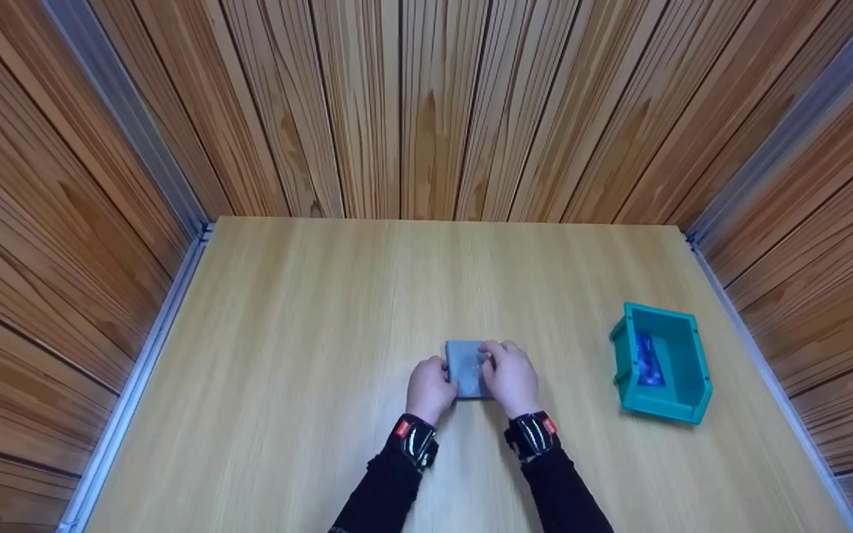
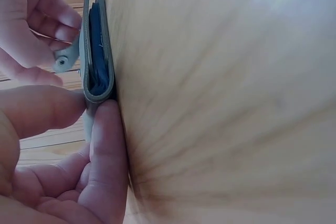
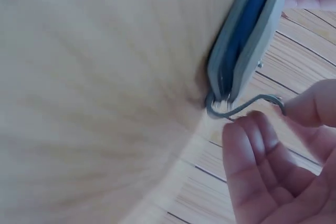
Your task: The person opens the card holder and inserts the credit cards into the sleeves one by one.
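Observation:
A blue-grey folded wallet (image 1: 463, 370) lies on the table between the two hands. In the left wrist view its folded edge (image 2: 98, 94) faces the camera, with dark blue layers inside. The left hand (image 1: 429, 386) pinches that edge, thumb above and fingers (image 2: 109, 150) below. From the wallet's other side a strap (image 3: 244, 109) with a snap curves out, and the right hand (image 1: 512, 377) pinches its end by thumb and finger. A small metal stud (image 3: 260, 64) shows on the wallet's upper face in the right wrist view.
A teal bin (image 1: 682, 363) stands on the table at the right, with a blue item (image 1: 647, 360) inside. Wood-patterned panels (image 1: 434, 111) rise behind the table (image 1: 308, 311) and at both sides, with metal rails (image 1: 138, 392) along the side edges.

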Demonstrator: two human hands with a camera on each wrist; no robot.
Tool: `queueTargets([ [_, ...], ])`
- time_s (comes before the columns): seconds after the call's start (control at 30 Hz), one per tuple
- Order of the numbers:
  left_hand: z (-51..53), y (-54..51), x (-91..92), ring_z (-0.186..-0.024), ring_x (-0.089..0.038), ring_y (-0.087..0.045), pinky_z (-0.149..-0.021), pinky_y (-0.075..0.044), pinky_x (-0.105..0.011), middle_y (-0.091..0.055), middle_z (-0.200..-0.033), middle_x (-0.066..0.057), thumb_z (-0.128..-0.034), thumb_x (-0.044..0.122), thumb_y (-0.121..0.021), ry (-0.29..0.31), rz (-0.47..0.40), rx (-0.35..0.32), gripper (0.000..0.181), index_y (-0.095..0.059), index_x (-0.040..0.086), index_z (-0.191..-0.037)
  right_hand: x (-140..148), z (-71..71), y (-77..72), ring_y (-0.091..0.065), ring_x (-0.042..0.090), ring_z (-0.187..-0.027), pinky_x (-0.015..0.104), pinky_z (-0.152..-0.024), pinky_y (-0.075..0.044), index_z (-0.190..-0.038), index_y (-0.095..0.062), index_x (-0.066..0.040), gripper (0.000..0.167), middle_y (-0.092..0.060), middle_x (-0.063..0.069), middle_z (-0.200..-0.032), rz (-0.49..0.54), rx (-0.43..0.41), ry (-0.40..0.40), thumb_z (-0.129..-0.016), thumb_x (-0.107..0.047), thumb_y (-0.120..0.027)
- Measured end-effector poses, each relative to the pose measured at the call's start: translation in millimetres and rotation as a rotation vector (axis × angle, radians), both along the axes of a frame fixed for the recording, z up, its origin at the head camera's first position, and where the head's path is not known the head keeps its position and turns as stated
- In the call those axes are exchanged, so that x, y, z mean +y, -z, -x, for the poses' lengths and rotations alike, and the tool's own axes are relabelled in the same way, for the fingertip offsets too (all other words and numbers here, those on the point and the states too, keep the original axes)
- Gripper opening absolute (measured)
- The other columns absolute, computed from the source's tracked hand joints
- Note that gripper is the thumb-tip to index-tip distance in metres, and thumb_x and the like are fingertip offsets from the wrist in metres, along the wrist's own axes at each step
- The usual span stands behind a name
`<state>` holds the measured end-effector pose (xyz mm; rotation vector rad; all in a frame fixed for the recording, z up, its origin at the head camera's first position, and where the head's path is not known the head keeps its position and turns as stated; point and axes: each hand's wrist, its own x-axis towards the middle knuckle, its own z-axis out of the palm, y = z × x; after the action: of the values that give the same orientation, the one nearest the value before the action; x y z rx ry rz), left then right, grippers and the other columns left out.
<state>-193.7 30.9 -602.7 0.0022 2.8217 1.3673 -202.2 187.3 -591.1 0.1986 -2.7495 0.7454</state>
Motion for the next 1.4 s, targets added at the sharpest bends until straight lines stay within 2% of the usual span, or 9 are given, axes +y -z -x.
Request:
queueTargets([
  [0.23, -1.1, -0.2, 0.3, -0.071, -0.019, -0.054, -0.067, -0.047, -0.036, -0.056, -0.075, -0.002, -0.0747, 0.002, -0.076, -0.007, 0.003, -0.011, 0.017, -0.065, -0.001, -0.087, 13, -0.6, -1.1, -0.058, 0.025, -0.075, 0.042, -0.069, -0.049, -0.088, -0.068, -0.007, 0.005, -0.059, 0.006, -0.082, 0.023, -0.007, 0.009, -0.084, -0.005, -0.07],
  [0.4, -2.0, -1.1, 0.8, -0.07, -0.02, -0.054, -0.067, -0.047, -0.037, -0.055, -0.073, -0.002, -0.0738, 0.001, -0.075, -0.006, 0.011, 0.011, 0.016, -0.065, -0.002, -0.086, 24, -0.9, -2.7, -0.06, 0.025, -0.076, 0.043, -0.07, -0.049, -0.084, -0.066, -0.005, 0.005, -0.06, 0.007, -0.082, 0.031, -0.011, 0.04, -0.082, -0.003, -0.071],
  [0.53, -2.5, -2.0, 1.7, -0.071, -0.019, -0.054, -0.068, -0.048, -0.036, -0.055, -0.074, -0.002, -0.0743, 0.001, -0.074, -0.01, 0.011, 0.001, 0.017, -0.066, -0.003, -0.089, 31, 0.5, -1.6, -0.06, 0.027, -0.077, 0.044, -0.071, -0.049, -0.085, -0.066, -0.004, 0.005, -0.061, 0.008, -0.083, 0.034, -0.063, 0.079, -0.082, -0.002, -0.07],
  [0.83, -3.0, -3.4, 2.5, -0.073, -0.019, -0.054, -0.069, -0.048, -0.036, -0.055, -0.077, -0.003, -0.0768, 0.0, -0.073, -0.017, 0.003, -0.041, 0.019, -0.066, -0.004, -0.093, 41, 6.6, -4.1, -0.058, 0.029, -0.084, 0.045, -0.076, -0.047, -0.091, -0.067, -0.002, 0.005, -0.059, 0.01, -0.088, 0.051, -0.28, 0.137, -0.086, -0.002, -0.066],
  [1.07, -3.5, -0.7, 1.7, -0.073, -0.02, -0.056, -0.069, -0.048, -0.037, -0.057, -0.075, -0.003, -0.0752, 0.001, -0.071, -0.008, 0.036, 0.029, 0.013, -0.066, -0.002, -0.087, 43, 10.7, -3.4, -0.058, 0.028, -0.082, 0.044, -0.074, -0.047, -0.088, -0.066, -0.001, 0.005, -0.06, 0.009, -0.087, 0.039, -0.308, 0.126, -0.085, -0.003, -0.068],
  [1.4, -3.0, -2.0, 3.0, -0.076, -0.02, -0.055, -0.071, -0.048, -0.037, -0.056, -0.079, -0.003, -0.0779, 0.002, -0.072, -0.021, 0.011, -0.025, 0.018, -0.066, -0.004, -0.094, 44, 13.8, -2.0, -0.056, 0.028, -0.082, 0.043, -0.074, -0.046, -0.088, -0.065, 0.0, 0.005, -0.058, 0.01, -0.087, 0.053, -0.369, 0.14, -0.087, -0.004, -0.067],
])
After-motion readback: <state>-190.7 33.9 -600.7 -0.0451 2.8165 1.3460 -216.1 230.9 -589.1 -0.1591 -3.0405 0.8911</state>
